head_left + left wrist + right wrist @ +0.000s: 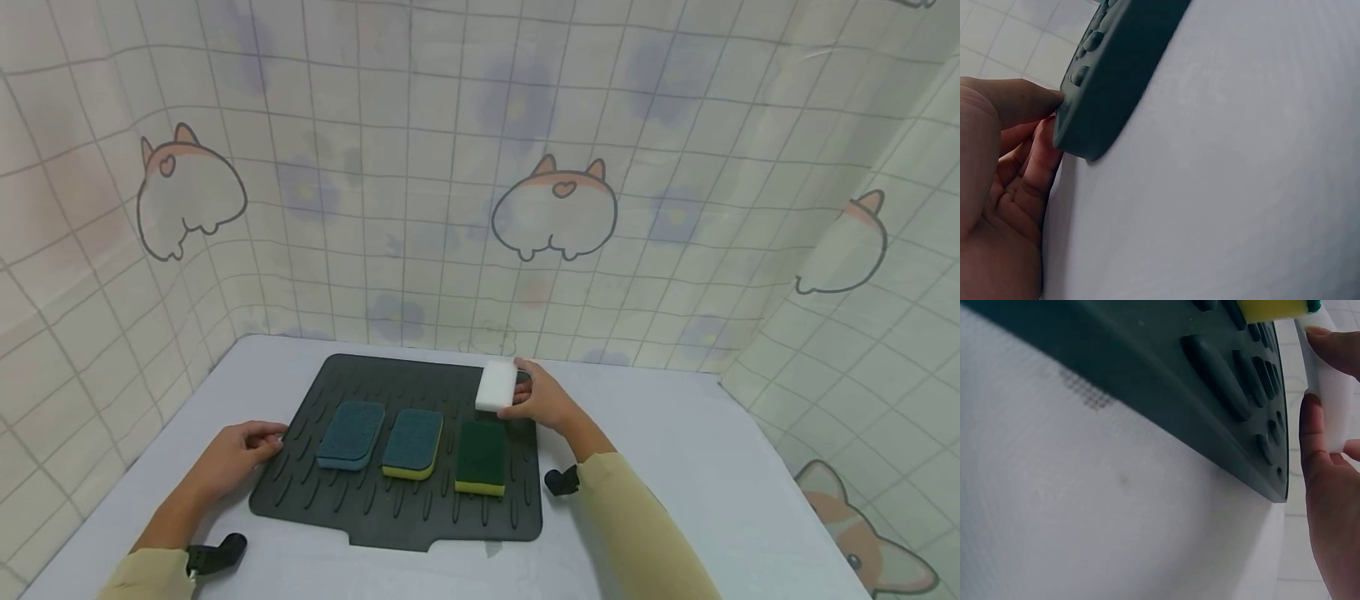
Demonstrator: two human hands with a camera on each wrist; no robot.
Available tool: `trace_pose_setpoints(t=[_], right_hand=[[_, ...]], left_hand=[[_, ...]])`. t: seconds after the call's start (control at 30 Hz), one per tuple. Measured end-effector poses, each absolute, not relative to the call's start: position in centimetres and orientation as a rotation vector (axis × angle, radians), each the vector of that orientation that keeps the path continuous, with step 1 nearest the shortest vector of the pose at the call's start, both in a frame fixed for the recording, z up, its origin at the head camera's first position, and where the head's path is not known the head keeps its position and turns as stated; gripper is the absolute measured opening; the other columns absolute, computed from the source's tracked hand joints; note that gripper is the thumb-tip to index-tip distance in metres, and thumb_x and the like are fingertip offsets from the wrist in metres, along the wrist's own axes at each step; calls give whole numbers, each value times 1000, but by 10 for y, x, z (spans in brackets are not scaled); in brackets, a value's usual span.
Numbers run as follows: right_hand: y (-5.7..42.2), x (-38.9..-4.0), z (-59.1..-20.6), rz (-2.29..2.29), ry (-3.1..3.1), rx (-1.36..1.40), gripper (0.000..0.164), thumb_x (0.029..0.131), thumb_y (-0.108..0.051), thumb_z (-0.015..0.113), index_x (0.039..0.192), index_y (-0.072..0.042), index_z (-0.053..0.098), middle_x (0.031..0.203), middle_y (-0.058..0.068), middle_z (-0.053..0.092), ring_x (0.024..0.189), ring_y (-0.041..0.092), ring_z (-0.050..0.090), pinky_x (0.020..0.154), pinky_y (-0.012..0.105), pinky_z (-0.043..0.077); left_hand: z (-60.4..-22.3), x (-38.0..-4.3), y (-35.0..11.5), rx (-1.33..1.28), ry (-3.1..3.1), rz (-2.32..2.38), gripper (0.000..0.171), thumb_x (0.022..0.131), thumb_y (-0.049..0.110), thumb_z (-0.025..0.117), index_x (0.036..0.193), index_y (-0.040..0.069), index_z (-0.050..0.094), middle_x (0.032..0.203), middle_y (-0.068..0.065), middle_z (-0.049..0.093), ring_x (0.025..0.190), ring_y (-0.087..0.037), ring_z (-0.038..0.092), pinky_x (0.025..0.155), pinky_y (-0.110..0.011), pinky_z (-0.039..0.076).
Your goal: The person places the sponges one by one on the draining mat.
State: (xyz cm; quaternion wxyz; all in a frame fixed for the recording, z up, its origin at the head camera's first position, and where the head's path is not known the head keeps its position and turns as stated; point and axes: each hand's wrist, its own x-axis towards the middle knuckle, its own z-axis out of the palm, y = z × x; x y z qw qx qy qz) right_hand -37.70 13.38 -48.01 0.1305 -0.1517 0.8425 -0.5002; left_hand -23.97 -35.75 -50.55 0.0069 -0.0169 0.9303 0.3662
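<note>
A dark grey ridged mat (390, 521) lies on the white table. On it sit a blue sponge (352, 433), a blue-topped yellow sponge (412, 442) and a yellow sponge with a dark green scouring side (480, 457). At the mat's far right corner, my right hand (543, 400) grips a white sponge block (497, 385) between thumb and fingers, raised behind the green sponge. My left hand (234, 454) pinches the mat's left edge; in the left wrist view its thumb (1029, 100) meets the upper rim, with the fingers lower down.
Behind the white table (645, 433) hangs a gridded curtain (450, 167) printed with corgis, which also runs along both sides. Each wrist bears a black strapped camera, the left one (217, 554) close over the tabletop.
</note>
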Motion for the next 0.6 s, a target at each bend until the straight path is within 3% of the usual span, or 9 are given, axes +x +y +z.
trace_pose_setpoints(t=[0.6], right_hand=[[129,-377,-481,-1373,2483,-413,107,79,-15,90,163,-9,23,129,18,65,114,24,68,98,44,55]], left_hand=[[-506,-239,-357,-31,2911,1161,38,101,14,62,132,-7,62,104,-10,68,90,-20,55,68,-26,47]])
